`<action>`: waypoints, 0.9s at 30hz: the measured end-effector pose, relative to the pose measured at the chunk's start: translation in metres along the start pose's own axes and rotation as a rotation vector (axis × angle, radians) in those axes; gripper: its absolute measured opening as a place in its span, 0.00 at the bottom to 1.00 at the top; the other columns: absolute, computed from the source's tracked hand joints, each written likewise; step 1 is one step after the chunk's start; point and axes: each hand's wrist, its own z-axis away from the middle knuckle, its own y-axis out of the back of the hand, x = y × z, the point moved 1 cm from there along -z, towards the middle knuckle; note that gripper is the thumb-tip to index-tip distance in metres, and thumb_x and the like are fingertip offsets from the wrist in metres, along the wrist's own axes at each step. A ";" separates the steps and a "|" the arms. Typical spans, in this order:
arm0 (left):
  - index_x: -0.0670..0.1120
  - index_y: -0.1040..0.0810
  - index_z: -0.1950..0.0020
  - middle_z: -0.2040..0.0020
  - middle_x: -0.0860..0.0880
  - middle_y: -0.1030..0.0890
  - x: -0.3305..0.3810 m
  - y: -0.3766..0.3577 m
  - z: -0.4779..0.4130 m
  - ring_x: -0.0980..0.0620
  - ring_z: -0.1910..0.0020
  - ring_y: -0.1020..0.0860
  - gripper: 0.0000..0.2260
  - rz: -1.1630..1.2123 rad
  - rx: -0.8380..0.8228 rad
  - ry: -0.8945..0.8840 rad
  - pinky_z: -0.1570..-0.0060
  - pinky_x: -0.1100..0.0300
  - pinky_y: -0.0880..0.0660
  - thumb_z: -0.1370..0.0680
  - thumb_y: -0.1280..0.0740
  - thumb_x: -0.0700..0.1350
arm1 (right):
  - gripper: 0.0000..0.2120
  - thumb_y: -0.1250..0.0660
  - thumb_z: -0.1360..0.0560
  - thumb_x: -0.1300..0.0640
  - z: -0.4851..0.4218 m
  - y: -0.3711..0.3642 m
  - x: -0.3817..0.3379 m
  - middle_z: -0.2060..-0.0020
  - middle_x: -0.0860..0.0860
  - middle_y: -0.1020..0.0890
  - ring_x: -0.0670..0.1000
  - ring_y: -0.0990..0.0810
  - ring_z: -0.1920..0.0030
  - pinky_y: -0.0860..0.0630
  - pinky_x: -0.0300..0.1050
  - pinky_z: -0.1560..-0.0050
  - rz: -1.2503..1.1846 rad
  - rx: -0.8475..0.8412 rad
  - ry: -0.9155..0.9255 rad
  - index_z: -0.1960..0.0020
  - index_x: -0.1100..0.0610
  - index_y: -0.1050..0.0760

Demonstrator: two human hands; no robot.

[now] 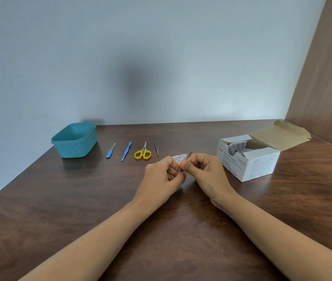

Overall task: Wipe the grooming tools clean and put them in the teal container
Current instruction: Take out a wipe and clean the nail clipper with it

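**Both hands pinch a swab packet over the table**

The left hand (162, 175) and the right hand (204, 169) meet with curled fingers and both pinch one small swab packet (178, 158). Behind them, a blue nail file (110, 151), a blue cuticle tool (126, 151), yellow scissors (142, 153) and tweezers (156, 148) lie in a row on the wooden table (80, 199). The teal container (74, 142) stands left of this row, and the opened alcohol swab box (248, 161) stands at the right.
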 end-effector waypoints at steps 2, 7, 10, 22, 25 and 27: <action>0.44 0.21 0.58 0.67 0.50 0.20 0.000 0.000 0.001 0.62 0.73 0.28 0.04 -0.003 -0.004 -0.003 0.70 0.69 0.29 0.27 0.29 0.43 | 0.13 0.31 0.27 0.65 0.000 0.000 0.001 0.75 0.42 0.24 0.38 0.29 0.71 0.33 0.31 0.66 0.007 -0.008 0.006 0.69 0.57 0.24; 0.44 0.21 0.57 0.66 0.50 0.20 0.000 0.000 0.000 0.61 0.72 0.27 0.03 -0.020 -0.018 -0.006 0.69 0.67 0.28 0.26 0.29 0.42 | 0.08 0.30 0.28 0.67 0.000 0.002 0.001 0.71 0.53 0.24 0.42 0.28 0.68 0.29 0.33 0.64 -0.045 -0.015 -0.011 0.63 0.71 0.23; 0.42 0.21 0.58 0.67 0.47 0.20 0.000 0.000 0.000 0.60 0.72 0.28 0.03 -0.020 -0.020 -0.008 0.69 0.66 0.29 0.27 0.29 0.41 | 0.05 0.26 0.32 0.66 0.000 0.002 0.000 0.70 0.55 0.22 0.46 0.26 0.67 0.27 0.34 0.63 -0.100 0.011 -0.069 0.62 0.68 0.21; 0.46 0.23 0.59 0.68 0.53 0.22 0.001 0.000 0.000 0.61 0.72 0.27 0.04 -0.009 -0.027 -0.006 0.69 0.70 0.29 0.27 0.28 0.42 | 0.17 0.30 0.26 0.58 -0.001 0.002 0.002 0.69 0.57 0.28 0.52 0.33 0.64 0.34 0.44 0.61 -0.094 0.007 -0.054 0.64 0.71 0.25; 0.47 0.23 0.59 0.67 0.53 0.21 0.001 0.000 0.000 0.62 0.72 0.27 0.04 -0.014 -0.042 -0.001 0.69 0.71 0.29 0.26 0.28 0.43 | 0.11 0.30 0.27 0.61 -0.001 0.003 0.001 0.68 0.57 0.24 0.52 0.28 0.62 0.30 0.42 0.57 -0.136 -0.024 -0.073 0.65 0.67 0.22; 0.47 0.23 0.58 0.67 0.52 0.21 0.002 0.000 0.001 0.62 0.72 0.27 0.04 -0.021 -0.043 0.003 0.70 0.72 0.30 0.26 0.29 0.42 | 0.07 0.30 0.28 0.65 -0.001 0.003 -0.001 0.69 0.52 0.21 0.46 0.24 0.63 0.27 0.35 0.58 -0.167 -0.036 -0.094 0.65 0.61 0.20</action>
